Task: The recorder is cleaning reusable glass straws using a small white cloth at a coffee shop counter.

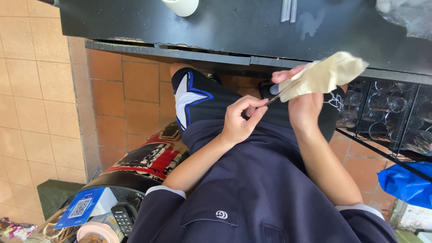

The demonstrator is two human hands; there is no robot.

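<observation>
My right hand (303, 105) holds a crumpled beige cloth (326, 74) wrapped around the upper part of a thin metal utensil (273, 98). My left hand (240, 119) pinches the lower end of that utensil between thumb and fingers. Both hands are in front of my lap, over black shorts with a white star (189, 96), just below the edge of a black counter (234, 27).
A white cup (182, 6) and metal utensils (289, 10) lie on the counter. A rack of upturned glasses (389, 112) sits at the right, with a blue plastic bag (405, 182) below it. At lower left are a calculator (120, 218), a blue card (81, 208) and a roll of tape (94, 231). The floor is orange tile (130, 99).
</observation>
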